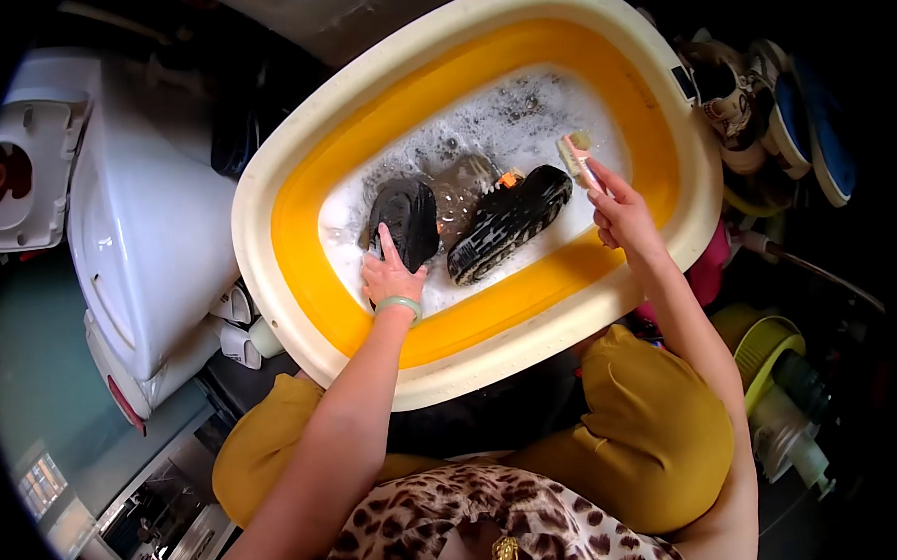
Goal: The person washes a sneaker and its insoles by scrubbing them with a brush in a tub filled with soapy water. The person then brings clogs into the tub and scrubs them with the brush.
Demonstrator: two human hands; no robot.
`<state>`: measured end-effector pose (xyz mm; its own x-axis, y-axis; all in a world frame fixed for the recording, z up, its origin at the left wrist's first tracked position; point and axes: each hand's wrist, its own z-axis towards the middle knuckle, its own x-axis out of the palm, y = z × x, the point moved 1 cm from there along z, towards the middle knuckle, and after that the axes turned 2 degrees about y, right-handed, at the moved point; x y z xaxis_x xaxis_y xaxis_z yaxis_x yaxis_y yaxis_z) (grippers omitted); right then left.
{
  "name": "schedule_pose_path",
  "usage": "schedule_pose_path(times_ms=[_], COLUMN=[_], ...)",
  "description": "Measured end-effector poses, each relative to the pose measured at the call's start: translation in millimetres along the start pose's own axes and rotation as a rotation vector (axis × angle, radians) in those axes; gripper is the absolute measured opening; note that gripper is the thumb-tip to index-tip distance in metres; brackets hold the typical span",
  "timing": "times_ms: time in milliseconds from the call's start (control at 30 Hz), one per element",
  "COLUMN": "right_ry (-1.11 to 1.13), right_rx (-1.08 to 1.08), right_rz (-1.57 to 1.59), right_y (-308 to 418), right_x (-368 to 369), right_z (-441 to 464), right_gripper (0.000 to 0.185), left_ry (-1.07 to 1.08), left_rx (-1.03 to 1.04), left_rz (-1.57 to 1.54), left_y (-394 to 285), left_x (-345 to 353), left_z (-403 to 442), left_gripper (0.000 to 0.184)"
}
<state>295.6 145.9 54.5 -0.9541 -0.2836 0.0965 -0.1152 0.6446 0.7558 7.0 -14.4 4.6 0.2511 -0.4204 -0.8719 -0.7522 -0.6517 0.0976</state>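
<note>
A yellow basin (295,212) with a cream rim holds foamy, bubbly water. In its left part, my left hand (394,276) grips a dark shoe (412,214), with the index finger stretched along its surface and some fingers hidden. Beside it a second black shoe (511,222) lies tilted in the suds, streaked with foam. Above the basin's right side, my right hand (622,210) is closed around the handle of a pink scrubbing brush (574,156). The brush head is apart from both shoes. A small orange piece (508,179) shows by the second shoe.
Several shoes (736,107) are piled beyond the basin's right rim. Green plastic baskets (772,346) stand at the lower right. A white toilet (151,223) is on the left, with white cups (235,329) near its base. My knees flank the basin's near side.
</note>
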Motion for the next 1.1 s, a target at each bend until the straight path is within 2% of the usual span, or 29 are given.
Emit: schedule_pose_path(times_ms=[100,267,400,467,500,567,600,633,700,733,833,967,1000,1067,1100], right_ry=[0.069,0.002,-0.064,-0.054,-0.051,0.005,0.003,0.019,0.047,0.055,0.072,0.072,0.071,0.036,0.039], right_rx=[0.008,-0.086,-0.153,-0.141,-0.134,-0.073,-0.065,-0.067,-0.054,-0.046,-0.063,-0.061,-0.064,-0.089,-0.093], right_rz=[-0.065,-0.021,0.022,0.088,0.091,0.001,0.003,-0.003,-0.005,0.018,0.034,-0.028,-0.021,0.036,0.039], right_y=[12,10,10,7,6,9,10,10,7,6,5,7,6,2,0], right_x=[9,-7,-14,-14,-13,-10,-9,-8,-6,-6,-4,-5,-5,-11,-14], right_z=[-9,-12,-9,-5,-5,-6,-6,-7,-7,-7,-3,-9,-11,-12,-11], right_gripper=[0.045,0.045,0.045,0.045,0.045,0.045,0.045,0.045,0.045,0.045,0.045,0.045,0.045,0.045,0.045], left_ry=[0.023,0.0,0.154,0.396,0.401,0.703,0.609,0.619,0.815,0.706,0.794,0.748,0.744,0.808,0.803], left_rx=[0.039,0.179,0.224,0.269,0.263,0.343,0.385,0.385,0.391,0.388,0.402,0.43,0.428,0.356,0.354], left_rz=[-0.078,-0.248,-0.438,-0.308,-0.303,0.212,0.415,0.419,0.433,0.618,0.652,0.71,0.717,-0.145,-0.143], left_y=[8,25,46,50,43,21,15,4,-14,-30,-47,-54,-38,8,18], left_x=[-5,-56,-93,-98,-104,-110,-107,-115,-141,-150,-152,-168,-163,-138,-132], left_z=[3,-1,8,18,22,31,36,43,59,50,57,44,49,68,60], left_gripper=[0.108,0.103,0.106,0.108,0.108,0.108,0.107,0.107,0.104,0.104,0.103,0.1,0.1,0.084,0.084])
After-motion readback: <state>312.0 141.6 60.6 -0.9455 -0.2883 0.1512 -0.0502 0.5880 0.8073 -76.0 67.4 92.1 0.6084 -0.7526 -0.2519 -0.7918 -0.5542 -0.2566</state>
